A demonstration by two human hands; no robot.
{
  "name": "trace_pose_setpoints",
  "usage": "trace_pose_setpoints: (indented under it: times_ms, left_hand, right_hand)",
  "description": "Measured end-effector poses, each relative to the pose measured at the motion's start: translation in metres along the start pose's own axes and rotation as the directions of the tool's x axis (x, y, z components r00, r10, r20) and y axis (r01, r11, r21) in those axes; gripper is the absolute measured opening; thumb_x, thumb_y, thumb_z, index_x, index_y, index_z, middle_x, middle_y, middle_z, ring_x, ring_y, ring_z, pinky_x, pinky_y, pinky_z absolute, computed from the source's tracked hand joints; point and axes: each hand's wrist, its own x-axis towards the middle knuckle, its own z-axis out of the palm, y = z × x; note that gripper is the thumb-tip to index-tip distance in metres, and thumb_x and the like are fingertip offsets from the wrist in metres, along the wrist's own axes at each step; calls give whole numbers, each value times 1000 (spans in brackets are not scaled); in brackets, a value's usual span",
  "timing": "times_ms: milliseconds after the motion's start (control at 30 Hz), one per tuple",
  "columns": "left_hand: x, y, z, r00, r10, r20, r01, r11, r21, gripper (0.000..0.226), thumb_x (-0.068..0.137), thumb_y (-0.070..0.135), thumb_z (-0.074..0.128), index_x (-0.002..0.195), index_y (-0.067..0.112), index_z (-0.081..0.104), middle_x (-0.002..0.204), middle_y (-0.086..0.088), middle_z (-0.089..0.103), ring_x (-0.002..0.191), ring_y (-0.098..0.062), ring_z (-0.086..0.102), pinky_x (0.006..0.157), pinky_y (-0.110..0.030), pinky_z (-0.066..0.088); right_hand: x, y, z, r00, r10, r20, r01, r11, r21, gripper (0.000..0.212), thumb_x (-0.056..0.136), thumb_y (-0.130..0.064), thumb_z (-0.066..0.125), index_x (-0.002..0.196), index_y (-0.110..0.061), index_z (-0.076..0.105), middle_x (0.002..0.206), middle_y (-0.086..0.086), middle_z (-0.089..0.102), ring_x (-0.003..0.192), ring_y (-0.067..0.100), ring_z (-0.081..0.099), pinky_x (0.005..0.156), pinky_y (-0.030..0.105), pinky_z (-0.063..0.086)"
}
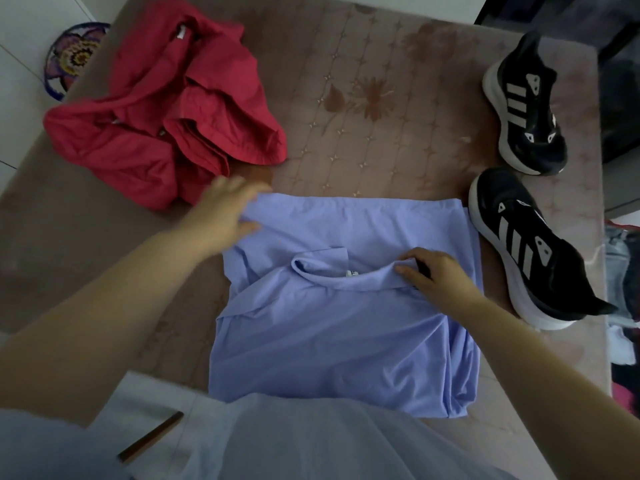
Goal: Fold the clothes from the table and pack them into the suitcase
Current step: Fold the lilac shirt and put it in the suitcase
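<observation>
Our left hand (225,209) grips a far corner of the blue shirt (329,341), our right hand (436,271) pinches its collar (363,277); we should square edges before folding.

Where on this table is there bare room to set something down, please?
Bare tablecloth lies beyond the blue shirt, between the red garment and the far sneaker, and left of the shirt below the red garment. Crowded at right: near sneaker beside the shirt.
</observation>
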Motion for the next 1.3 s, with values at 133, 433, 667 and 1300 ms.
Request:
trace_pose_setpoints:
  times_ms: [133, 433, 667, 1300]
  left_hand:
    - [-31, 36, 34, 977, 91, 194, -63, 987, -146, 55, 69, 63, 67, 105, 22, 65, 91, 13, 60, 90, -11, 49, 78, -24, 34]
    - [-24, 47, 19, 989, -122, 83, 147, 735, -662, 12, 90, 8, 60, 83, 18, 60, 80, 6, 60, 72, 5, 53, 73, -8, 40]
    - [19, 52, 24, 959, -224, -176, 205, 972, -116, 46, 92, 16, 55, 136, 9, 44, 128, -19, 50, 117, -36, 45, 97, -35, 26]
    - [-176, -13, 103, 945, 315, -82, -278, 911, 303, 65, 94, 62, 23, 150, 30, 13, 155, 4, 21, 143, -17, 18, 115, -44, 5]
  right_hand:
    - [-5, -3, 2, 999, 10, -42, -12, 999, -45, 19, 93, -32, 57, 95, -14, 63, 72, 2, 60, 77, 19, 52, 81, 30, 38]
    - [-17, -38, -23, 961, -20, -276, 40, 997, 69, 16, 95, -26, 54, 95, -11, 57, 68, 9, 61, 64, 22, 55, 62, 34, 41]
    - [36, -45, -16, 961, 139, -241, -177, 973, -145, 54, 95, -29, 53, 140, -4, 34, 136, 19, 45, 123, 37, 44, 101, 42, 32]
    - [-143, 54, 52, 989, -21, -148, -55, 869, -491, 61, 97, -59, 10, 149, -29, 21, 150, 3, 35, 134, 23, 29, 109, 42, 11]
